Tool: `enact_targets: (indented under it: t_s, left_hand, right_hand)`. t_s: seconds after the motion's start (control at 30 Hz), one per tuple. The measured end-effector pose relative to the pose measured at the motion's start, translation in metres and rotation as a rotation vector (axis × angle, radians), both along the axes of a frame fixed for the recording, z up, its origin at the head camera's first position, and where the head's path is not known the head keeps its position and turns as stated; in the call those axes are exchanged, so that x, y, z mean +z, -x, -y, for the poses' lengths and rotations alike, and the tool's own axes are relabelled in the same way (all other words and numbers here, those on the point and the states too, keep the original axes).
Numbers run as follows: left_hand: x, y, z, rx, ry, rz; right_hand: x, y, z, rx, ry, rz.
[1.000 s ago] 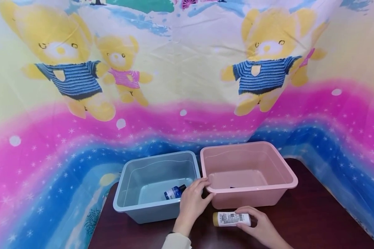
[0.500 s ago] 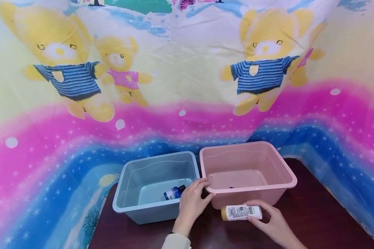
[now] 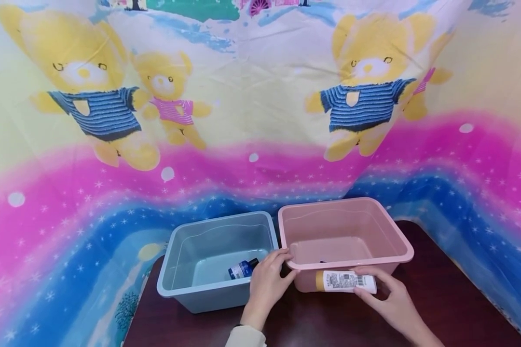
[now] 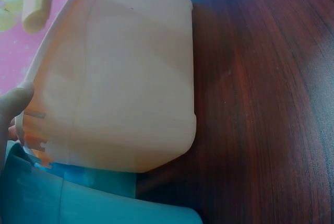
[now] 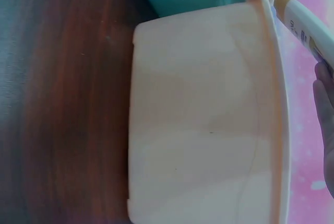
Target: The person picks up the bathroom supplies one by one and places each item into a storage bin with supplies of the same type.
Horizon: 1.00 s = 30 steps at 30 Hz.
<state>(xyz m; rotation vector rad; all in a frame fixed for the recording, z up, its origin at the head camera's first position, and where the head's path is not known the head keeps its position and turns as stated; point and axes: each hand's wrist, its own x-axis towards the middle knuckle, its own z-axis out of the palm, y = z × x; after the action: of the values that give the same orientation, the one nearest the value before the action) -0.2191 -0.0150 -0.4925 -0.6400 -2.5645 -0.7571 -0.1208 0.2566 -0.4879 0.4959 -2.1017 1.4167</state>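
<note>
My right hand [image 3: 392, 299] pinches a white bottle with a gold cap [image 3: 347, 281] between thumb and fingers. The bottle lies sideways in the air before the front wall of a pink plastic bin [image 3: 386, 274], its cap pointing left. At that bin's front left corner, my left hand [image 3: 269, 284] grips the rim, thumb outside and fingers over the edge. The same bottle [image 5: 308, 25] appears beyond the rim in the right wrist view. A small dark bit of something [image 3: 324, 261] shows inside the pink bin, mostly hidden by its front wall.
Left of the pink bin stands a blue-grey bin [image 3: 217, 296] with a blue, dark-capped bottle [image 3: 241, 269] lying in it. Both bins are on a dark wooden table [image 3: 443, 303]. Behind hangs a cloth printed with bears [image 3: 364, 101].
The right hand has lifted the white bottle from low over the table, up and to the right, toward the pink bin's front rim. The left hand stays on the rim.
</note>
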Motion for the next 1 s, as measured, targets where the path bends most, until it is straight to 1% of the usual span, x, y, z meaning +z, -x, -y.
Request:
enact_targets:
  t_s: [0.13,0.23,0.3,0.4,0.57,0.67,0.8,1.0]
  left_hand:
    - [-0.001,0.0,0.0,-0.001,0.001,-0.022]
    - [-0.001,0.0,0.0,-0.007,0.001,-0.027]
    - [-0.002,0.001,0.0,-0.008,0.0,-0.025]
    - [-0.002,0.001,0.0,-0.008,0.003,-0.027]
    - [-0.002,0.002,0.001,-0.01,0.004,-0.026]
    - [-0.001,0.002,0.001,-0.008,0.009,-0.014]
    - [-0.001,0.002,0.002,-0.009,0.011,-0.005]
    - [-0.001,0.002,0.002,-0.009,0.005,-0.028]
  right_hand:
    - [0.009,0.003,0.0,-0.052,0.007,0.008]
    - [0.017,0.004,0.001,-0.117,0.011,0.046]
    - [0.022,0.005,0.002,-0.144,0.018,0.074]
    - [0.028,0.006,0.003,-0.153,0.036,0.073]
    - [0.035,0.012,0.004,-0.132,0.062,0.01]
    - [0.037,0.015,0.005,-0.139,0.076,0.0]
    - [0.039,0.017,0.006,-0.172,0.089,0.029]
    - [0.044,0.019,0.006,-0.248,0.113,0.105]
